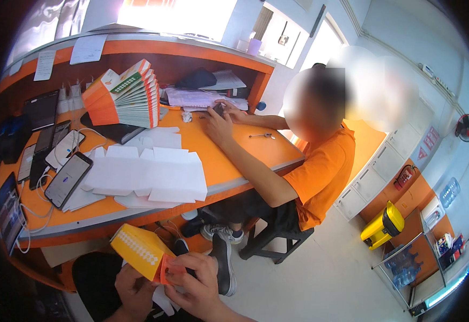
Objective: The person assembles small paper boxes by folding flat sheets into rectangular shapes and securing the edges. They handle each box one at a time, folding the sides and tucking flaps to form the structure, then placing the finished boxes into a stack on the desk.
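Just below the front edge of an orange desk [229, 147], the person's right hand [199, 282] is pinching the orange end panel [170, 268] of a yellow carton [140, 249] between thumb and fingers. At the carton's lower left, the left hand [135, 290] is curling its fingers against the wall, apparently bracing it; the carton is hiding part of this grip. The carton is lying tilted in the hold, its yellow body pointing toward the desk and its orange end sitting between both hands. White paper [162, 300] is showing beneath, its exact form unclear. Two faults appear possible: too hard a pinch could crease or tear the orange panel, and a slackening left hand could let the carton twist or drop, since no support other than the hands is clearly showing. Farther out, flat white box blanks [148, 174] are overlapping on the desk, beside a smartphone [69, 180] with a lit screen. Behind them, a fanned carton stack [124, 96] is standing. To the right, a co-worker [320, 182] in orange is sitting on a black stool [285, 235]; well beyond, a yellow bin [383, 225] is standing.
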